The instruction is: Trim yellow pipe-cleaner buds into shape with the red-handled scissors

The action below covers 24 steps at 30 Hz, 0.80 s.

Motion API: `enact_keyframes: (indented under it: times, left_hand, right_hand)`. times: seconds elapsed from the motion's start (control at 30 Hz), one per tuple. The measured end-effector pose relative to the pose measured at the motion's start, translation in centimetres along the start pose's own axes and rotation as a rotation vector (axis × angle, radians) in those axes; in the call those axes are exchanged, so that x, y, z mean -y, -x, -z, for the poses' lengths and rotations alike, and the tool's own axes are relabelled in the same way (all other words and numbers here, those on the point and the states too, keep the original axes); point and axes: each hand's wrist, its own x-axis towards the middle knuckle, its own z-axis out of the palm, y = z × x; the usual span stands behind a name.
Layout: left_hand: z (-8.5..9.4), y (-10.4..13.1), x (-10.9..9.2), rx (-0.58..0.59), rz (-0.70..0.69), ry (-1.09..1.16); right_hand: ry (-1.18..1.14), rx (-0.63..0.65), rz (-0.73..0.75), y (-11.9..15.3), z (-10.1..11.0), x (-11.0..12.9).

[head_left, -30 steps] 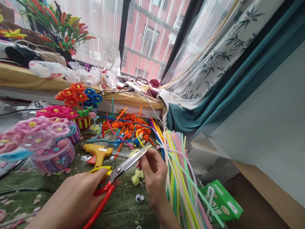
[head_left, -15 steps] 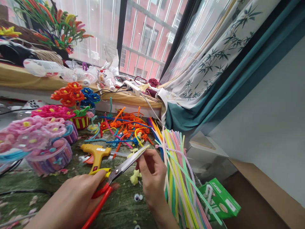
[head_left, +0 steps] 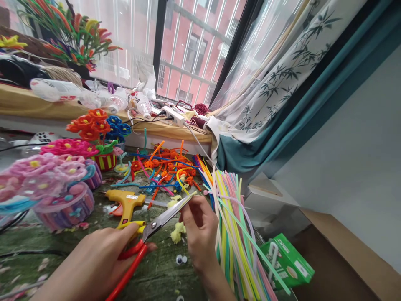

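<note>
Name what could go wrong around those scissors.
The left hand holds the scissors with the blades right by the right hand; a slip might nick it.
The yellow glue gun lies close beyond the left hand; if hot, which doesn't show, it could burn on a brush.
The loose googly eyes, near the right hand, might get knocked away.

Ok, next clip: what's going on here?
A person's left hand grips metal scissors with red-and-yellow handles. The right hand is at the blade tips, where a bit of pale-yellow fuzzy material shows. A yellow plastic glue gun lies beyond the left hand; a bundle of multicoloured fuzzy stems lies beside the right.
</note>
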Motion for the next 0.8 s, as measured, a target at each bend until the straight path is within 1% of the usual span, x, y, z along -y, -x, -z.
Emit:
enact_keyframes:
  times: [0.17, 0.27, 0.4, 0.47, 0.57, 0.7, 0.8]
  left_hand:
    - [0.4, -0.5, -0.7, 0.150, 0.153, -0.006]
    - [0.5, -0.6, -1.2, 0.196, 0.181, -0.008]
    - [0.8, -0.4, -1.8, 0.199, 0.178, -0.010]
    - [0.8, -0.3, -1.8, 0.185, 0.170, 0.001]
    - [0.8, -0.4, -1.5, 0.150, 0.171, -0.013]
    - [0.5, -0.4, -1.3, 0.096, 0.138, -0.074]
    - [0.4, -0.2, -1.3, 0.125, 0.138, -0.078]
  right_hand:
    - [-0.023, 0.013, -0.003, 0.1, 0.1, -0.4]
    - [-0.019, 0.017, -0.023, 0.4, 0.0, -0.7]
    - [-0.027, 0.064, -0.023, 0.8, -0.3, -1.1]
    - [-0.024, 0.065, -0.017, 0.9, -0.3, -1.1]
    - [-0.004, 0.068, -0.005, 0.9, -0.3, -1.2]
    - [-0.001, 0.085, 0.007, 0.8, -0.2, -1.2]
    - [0.000, 0.092, 0.003, 0.8, -0.2, -1.2]
